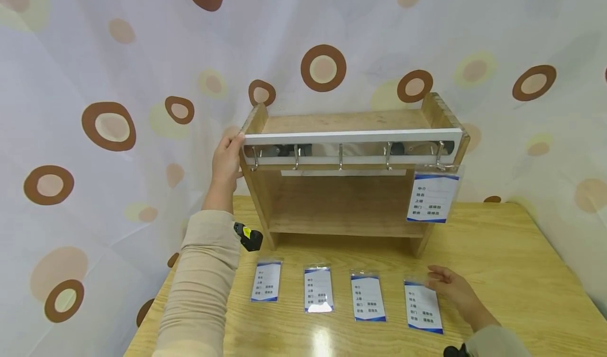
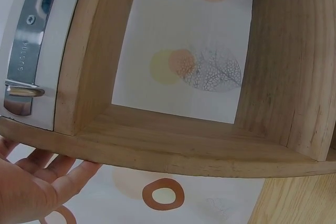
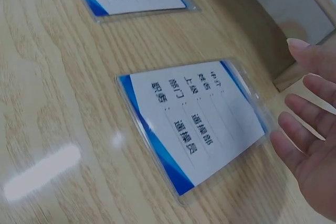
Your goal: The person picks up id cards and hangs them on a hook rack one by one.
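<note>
My left hand [image 1: 226, 159] holds the upper left corner of a wooden shelf rack [image 1: 348, 207]. In the left wrist view, its fingers [image 2: 68, 174] lie against the outside of the side panel. My right hand [image 1: 452, 291] hovers with loosely bent fingers at the upper right corner of the rightmost flat badge [image 1: 423, 307]; in the right wrist view nothing is between its fingers. Another clear-sleeved badge [image 1: 433, 198] hangs from the rightmost hook [image 1: 440, 151] of the rack's white rail [image 1: 351, 136].
Three more badges, the left one [image 1: 266, 281], the second [image 1: 319, 289] and the third [image 1: 368, 297], lie in a row on the wooden table [image 1: 512, 257] before the rack. Several hooks on the rail hold nothing. A spotted cloth [image 1: 142, 57] hangs behind.
</note>
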Tool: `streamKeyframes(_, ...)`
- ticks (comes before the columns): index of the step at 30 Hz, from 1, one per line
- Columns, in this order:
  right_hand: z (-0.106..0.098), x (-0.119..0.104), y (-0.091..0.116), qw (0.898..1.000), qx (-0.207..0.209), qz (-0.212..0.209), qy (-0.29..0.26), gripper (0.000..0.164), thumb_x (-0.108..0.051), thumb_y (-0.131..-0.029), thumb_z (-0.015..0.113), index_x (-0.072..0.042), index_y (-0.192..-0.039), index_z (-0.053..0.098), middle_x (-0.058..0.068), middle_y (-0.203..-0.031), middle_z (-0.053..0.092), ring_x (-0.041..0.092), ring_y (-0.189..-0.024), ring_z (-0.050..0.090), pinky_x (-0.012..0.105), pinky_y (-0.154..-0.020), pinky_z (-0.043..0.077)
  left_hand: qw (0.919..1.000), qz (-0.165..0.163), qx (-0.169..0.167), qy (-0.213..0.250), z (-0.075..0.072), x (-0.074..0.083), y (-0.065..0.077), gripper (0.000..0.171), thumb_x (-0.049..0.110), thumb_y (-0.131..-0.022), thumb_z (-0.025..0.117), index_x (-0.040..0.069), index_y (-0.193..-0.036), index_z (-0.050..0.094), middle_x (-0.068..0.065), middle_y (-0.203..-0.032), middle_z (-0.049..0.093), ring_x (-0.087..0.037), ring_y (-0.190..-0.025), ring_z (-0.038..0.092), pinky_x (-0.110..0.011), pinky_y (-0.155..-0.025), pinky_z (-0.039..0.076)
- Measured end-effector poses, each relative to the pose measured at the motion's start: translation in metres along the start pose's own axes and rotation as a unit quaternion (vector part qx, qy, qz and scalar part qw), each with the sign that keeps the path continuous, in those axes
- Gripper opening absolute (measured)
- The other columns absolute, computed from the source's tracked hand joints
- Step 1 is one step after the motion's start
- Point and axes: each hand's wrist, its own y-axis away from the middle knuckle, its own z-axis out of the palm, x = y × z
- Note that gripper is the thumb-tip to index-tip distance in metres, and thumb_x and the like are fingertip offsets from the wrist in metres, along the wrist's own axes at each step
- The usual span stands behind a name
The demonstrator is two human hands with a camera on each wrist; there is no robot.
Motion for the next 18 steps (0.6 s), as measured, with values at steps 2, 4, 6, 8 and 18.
streamKeyframes(2, -0.001, 0.002, -0.003, 1.0, -0.008, 0.003, 0.009, 0.069, -0.025, -0.082, 0.058, 0.011, -0.128, 0.022, 0.033, -0.125, 0.03, 0.042, -0.111, 0.034, 0.048, -0.087, 0.032, 1.0, 0.001, 0.002, 0.006, -0.001, 0.0, 0.0, 0.033, 0.041, -0.085, 0.048, 0.014, -0.105, 0.049, 0.0, -0.132, 0.034, -0.023, -0.119, 0.03, -0.053, -0.084, 0.033)
streamKeyframes(4, -0.001, 0.004, -0.005, 1.0, -0.015, 0.008, 0.021, 0.072, -0.028, -0.082, 0.058, 0.01, -0.129, 0.02, 0.033, -0.127, 0.026, 0.044, -0.112, 0.031, 0.05, -0.087, 0.031, 1.0, 0.0, 0.003, 0.008, -0.002, 0.001, 0.001, 0.031, 0.041, -0.085, 0.048, 0.015, -0.102, 0.048, 0.0, -0.132, 0.034, -0.022, -0.118, 0.03, -0.053, -0.084, 0.033)
streamKeyframes(6, 0.0, 0.007, -0.007, 0.999, -0.014, 0.016, 0.033, 0.074, -0.03, -0.08, 0.059, 0.009, -0.13, 0.02, 0.033, -0.128, 0.025, 0.044, -0.111, 0.031, 0.05, -0.086, 0.032, 0.9999, -0.002, 0.003, 0.01, -0.002, 0.001, 0.001, 0.029, 0.041, -0.085, 0.048, 0.015, -0.1, 0.048, 0.0, -0.131, 0.035, -0.023, -0.118, 0.031, -0.053, -0.084, 0.033)
streamKeyframes(8, 0.0, 0.01, -0.01, 0.999, -0.012, 0.024, 0.043, 0.077, -0.031, -0.079, 0.061, 0.008, -0.13, 0.02, 0.033, -0.127, 0.025, 0.043, -0.109, 0.033, 0.049, -0.084, 0.033, 1.0, -0.001, 0.002, 0.01, -0.002, 0.001, 0.002, 0.03, 0.041, -0.085, 0.048, 0.015, -0.1, 0.048, 0.0, -0.131, 0.035, -0.023, -0.118, 0.03, -0.053, -0.084, 0.032)
streamKeyframes(18, 0.002, 0.02, -0.016, 0.994, 0.014, -0.004, 0.112, 0.077, -0.028, -0.074, 0.067, 0.01, -0.126, 0.025, 0.035, -0.122, 0.029, 0.045, -0.106, 0.034, 0.051, -0.084, 0.033, 1.0, 0.006, 0.001, 0.007, 0.002, 0.002, 0.002, 0.03, 0.039, -0.086, 0.048, 0.013, -0.102, 0.049, 0.0, -0.128, 0.037, -0.023, -0.115, 0.033, -0.053, -0.083, 0.034)
